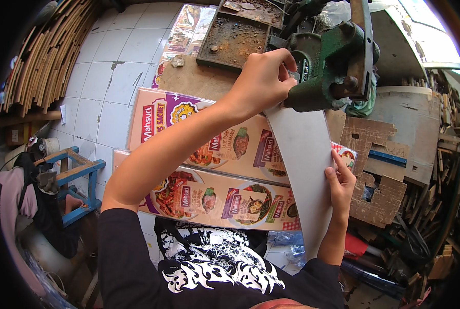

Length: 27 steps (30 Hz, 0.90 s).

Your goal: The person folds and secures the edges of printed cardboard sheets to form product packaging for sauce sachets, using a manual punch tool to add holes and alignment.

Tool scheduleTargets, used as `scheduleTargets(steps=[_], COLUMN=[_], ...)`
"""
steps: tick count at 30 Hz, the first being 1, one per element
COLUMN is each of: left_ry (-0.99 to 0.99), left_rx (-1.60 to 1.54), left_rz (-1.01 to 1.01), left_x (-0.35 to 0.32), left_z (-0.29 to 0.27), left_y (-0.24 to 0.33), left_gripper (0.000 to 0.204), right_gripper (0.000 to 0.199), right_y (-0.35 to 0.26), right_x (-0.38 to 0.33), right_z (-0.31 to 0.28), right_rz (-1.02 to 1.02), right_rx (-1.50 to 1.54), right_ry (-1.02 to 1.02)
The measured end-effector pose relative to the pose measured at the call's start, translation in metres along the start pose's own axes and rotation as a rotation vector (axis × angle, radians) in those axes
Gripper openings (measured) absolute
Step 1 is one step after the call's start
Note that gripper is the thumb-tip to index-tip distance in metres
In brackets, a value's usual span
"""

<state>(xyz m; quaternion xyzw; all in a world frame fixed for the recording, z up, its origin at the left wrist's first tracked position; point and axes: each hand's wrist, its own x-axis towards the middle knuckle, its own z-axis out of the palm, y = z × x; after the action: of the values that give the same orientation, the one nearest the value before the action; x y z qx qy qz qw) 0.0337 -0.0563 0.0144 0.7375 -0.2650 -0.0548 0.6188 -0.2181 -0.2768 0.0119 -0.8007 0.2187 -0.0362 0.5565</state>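
Head view: the long white panel (pixel 304 154) slants over printed food boards (pixel 194 195), far end at the green metal press (pixel 312 72); the right hand (pixel 342 181) holds the panel's edge, the left hand (pixel 265 77) curls at that end, its grip unclear; positioning seems in hand, next calling for steady alignment

Bulky cast-metal machine (pixel 312 77): dark green. Below machine, long tapering flat panel (pixel 308 165): plain pale grey. Left of machine, shallow rectangular metal tray (pixel 235 41): dark, mottled rust-brown. Lower left of machine, glossy rectangular printed sheets (pixel 220 193): peach, purple panels, red-and-white check. Far left of machine, bar-framed stool (pixel 80 174): blue
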Motion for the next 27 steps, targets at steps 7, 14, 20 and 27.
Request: scheduleTargets(steps=[7,14,20,27], left_ry=[0.123,0.122,0.231,-0.255], left_rx=[-0.077,0.385,0.435,-0.061], left_rz=[-0.095,0.021,0.220,-0.500], left_x=[-0.011,-0.019,-0.039,-0.061], left_z=[0.000,-0.018,-0.039,-0.032], left_y=[0.001,0.009,0.004,0.022], left_gripper=[0.024,0.010,0.015,0.028], right_gripper=[0.045,0.045,0.045,0.044], right_y=[-0.001,-0.004,-0.007,-0.008], right_x=[0.001,-0.001,0.000,-0.001], right_z=[0.000,-0.002,0.001,-0.001], right_rz=[-0.040,-0.023,-0.029,-0.008], right_rx=[-0.048,-0.057,-0.053,-0.066], right_ry=[0.004,0.014,0.014,0.007])
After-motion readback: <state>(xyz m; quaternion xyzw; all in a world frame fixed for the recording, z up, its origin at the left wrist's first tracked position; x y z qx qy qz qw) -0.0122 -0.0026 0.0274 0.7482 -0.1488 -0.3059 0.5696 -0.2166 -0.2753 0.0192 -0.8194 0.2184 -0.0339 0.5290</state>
